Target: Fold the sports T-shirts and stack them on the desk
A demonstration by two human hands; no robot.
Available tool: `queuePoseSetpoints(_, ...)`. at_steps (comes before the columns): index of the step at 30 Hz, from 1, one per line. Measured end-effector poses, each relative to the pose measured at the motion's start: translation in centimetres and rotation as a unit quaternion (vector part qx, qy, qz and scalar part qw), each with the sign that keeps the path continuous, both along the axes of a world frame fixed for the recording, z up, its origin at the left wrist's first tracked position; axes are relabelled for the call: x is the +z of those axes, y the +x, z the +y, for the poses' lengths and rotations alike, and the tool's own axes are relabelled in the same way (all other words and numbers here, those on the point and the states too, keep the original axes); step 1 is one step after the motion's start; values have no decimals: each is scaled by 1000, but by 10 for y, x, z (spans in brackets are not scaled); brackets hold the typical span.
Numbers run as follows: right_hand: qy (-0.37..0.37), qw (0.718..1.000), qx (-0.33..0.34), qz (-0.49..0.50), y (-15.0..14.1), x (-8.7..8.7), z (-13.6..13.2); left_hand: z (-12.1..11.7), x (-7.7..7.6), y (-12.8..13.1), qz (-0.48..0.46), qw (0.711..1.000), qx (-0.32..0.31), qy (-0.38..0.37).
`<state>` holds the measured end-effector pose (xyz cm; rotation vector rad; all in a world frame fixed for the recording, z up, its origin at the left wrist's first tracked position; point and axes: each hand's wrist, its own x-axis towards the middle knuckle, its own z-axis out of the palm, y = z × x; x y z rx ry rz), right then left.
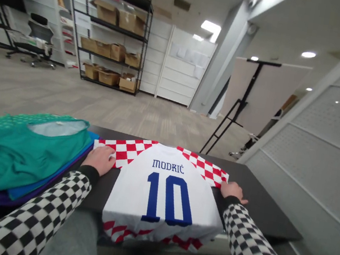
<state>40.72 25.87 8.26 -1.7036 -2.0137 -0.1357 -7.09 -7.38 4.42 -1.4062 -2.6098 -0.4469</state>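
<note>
A white football jersey [135,190] lies spread back side up on the black table, with "MODRIĆ" and a blue number 10 on it. Its short sleeves and lower hem carry red and white checks, and the hem hangs over the near edge. My left hand [100,159] is closed at the end of the left sleeve [126,151]. At the cuff of the right sleeve [206,169], my right hand [233,191] grips with its fingers bent and one finger sticking out to the side. The fingertips of both hands are partly hidden.
A pile of clothes, with a green garment [38,154] on top, lies left of the jersey on the black table [261,201]. A white panel [324,138] stands close on the right. Beyond are a board on a stand [261,90], a shelf with cardboard boxes [131,23] and an office chair [38,35].
</note>
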Motion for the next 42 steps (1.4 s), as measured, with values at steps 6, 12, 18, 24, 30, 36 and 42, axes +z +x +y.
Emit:
queuePoseSetpoints(6,8,969,53,241,-16,31,12,0,2,6,-26,999,1,25)
queuePoseSetpoints(12,-52,926,203,315,-84,27,8,1,2,7,-22,999,3,35)
queuePoseSetpoints(18,-217,855,431,190,-180,-8,-75,0,2,8,-25,999,0,41)
queuePoseSetpoints(24,-262,837,481,10,-190,-20,-122,-1,4,9,-31,999,1,44)
queuePoseSetpoints(30,-226,866,438,88,-171,-4,-104,1,1,7,-37,998,5,47)
queuePoseSetpoints(36,-237,844,463,-136,-159,-12,-117,-2,7,10,-46,998,9,32)
queuePoseSetpoints(42,-223,818,507,-155,-160,1,-135,-1,21,19,-75,997,6,34)
